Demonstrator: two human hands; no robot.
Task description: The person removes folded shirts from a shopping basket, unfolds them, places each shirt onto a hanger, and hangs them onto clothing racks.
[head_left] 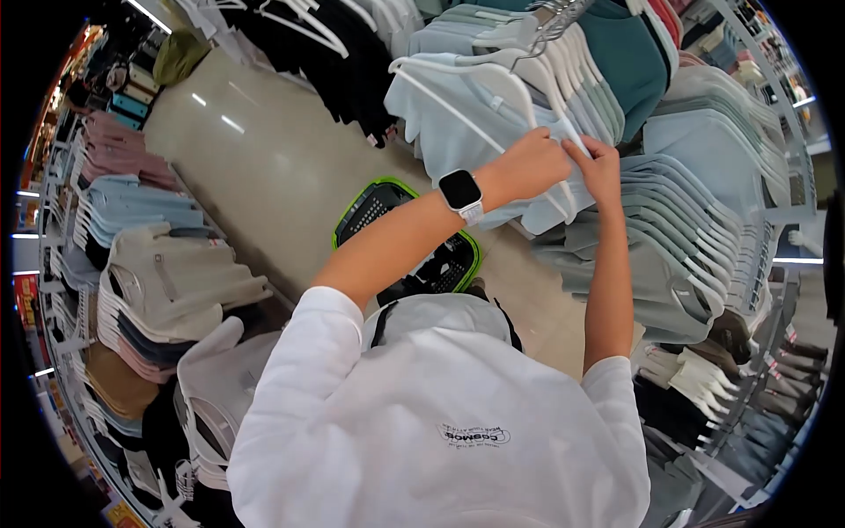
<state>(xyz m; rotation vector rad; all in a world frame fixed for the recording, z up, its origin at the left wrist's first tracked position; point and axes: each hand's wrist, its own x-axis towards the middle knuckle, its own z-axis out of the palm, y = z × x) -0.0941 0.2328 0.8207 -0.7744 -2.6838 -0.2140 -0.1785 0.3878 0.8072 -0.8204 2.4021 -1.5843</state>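
My left hand (539,167), with a smartwatch (460,189) on the wrist, is closed in a fist around part of a white clothes hanger (458,110). Beside it, my right hand (601,167) pinches a white hanger edge between thumb and fingers. Whether both hands grip the same hanger is hard to make out. Behind them hang pale blue shirts (440,145) on a row of white hangers, their metal hooks (554,26) bunched at the top. My fingers hide where the hanger meets the cloth.
A black shopping basket with a green rim (387,182) stands on the shiny floor (238,167) below my left forearm. Grey-green shirts (651,238) hang to the right, black garments (343,70) at the top. Racks of beige shirts (167,282) and other clothes line the left.
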